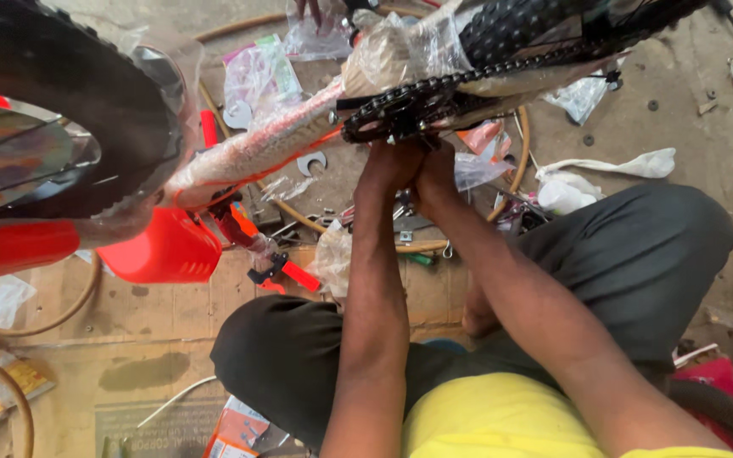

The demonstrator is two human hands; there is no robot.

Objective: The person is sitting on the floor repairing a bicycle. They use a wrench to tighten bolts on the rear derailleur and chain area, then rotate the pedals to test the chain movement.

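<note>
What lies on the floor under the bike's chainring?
Under the chainring, both hands, left hand and right hand, reach up to it. Below them, a wrench, scattered small tools and plastic wrapping lie on the floor. The arms cover whatever is directly beneath.

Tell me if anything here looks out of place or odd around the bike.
The bicycle frame is still in plastic wrap while both hands, left and right, work at the chainring. Torn plastic bags and a loose spanner lie scattered on the floor beneath. Nothing looks damaged.
</note>
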